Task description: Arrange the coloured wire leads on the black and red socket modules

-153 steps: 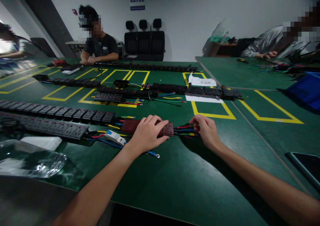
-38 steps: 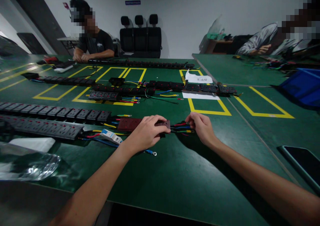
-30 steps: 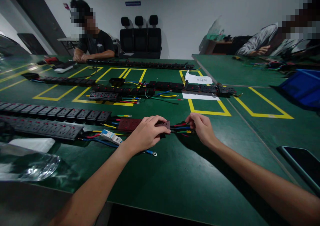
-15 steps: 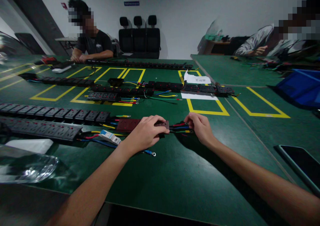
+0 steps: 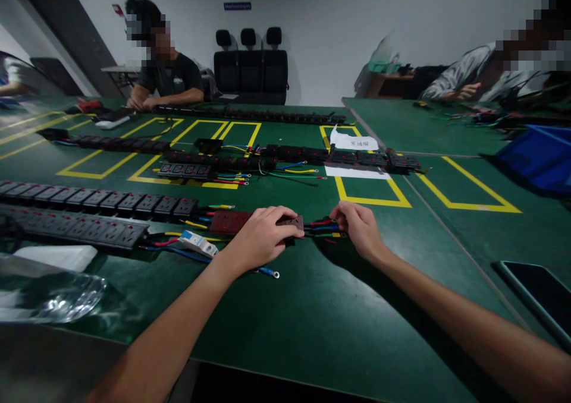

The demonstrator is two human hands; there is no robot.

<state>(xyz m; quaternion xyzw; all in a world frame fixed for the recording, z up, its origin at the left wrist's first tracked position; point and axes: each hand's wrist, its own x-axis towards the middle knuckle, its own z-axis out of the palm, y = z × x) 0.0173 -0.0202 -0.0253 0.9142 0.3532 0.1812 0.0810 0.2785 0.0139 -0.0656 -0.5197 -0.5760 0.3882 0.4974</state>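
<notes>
My left hand [image 5: 263, 233] lies over a dark red socket strip [image 5: 225, 221], its fingers wrapped round the right end. From that end run red, blue and green-yellow wires [image 5: 319, 229] with ring terminals. My right hand [image 5: 357, 224] is closed in a pinch at the tip of the red wire. Left of the red strip, a small white and blue circuit breaker [image 5: 198, 243] sits among wires of a black socket strip [image 5: 89, 227]. A blue wire with a ring terminal [image 5: 270, 272] sticks out below my left wrist.
A clear plastic bottle [image 5: 49, 296] lies at the left edge, by a white box [image 5: 57, 257]. At right are a phone [image 5: 535, 296] and a blue bin [image 5: 535, 159]. More black socket strips [image 5: 312, 153] lie further back. Two people [image 5: 172, 76] sit across the green table [image 5: 312, 326].
Both hands keep almost the same pose on the red strip and the wire. The whole view has shifted slightly.
</notes>
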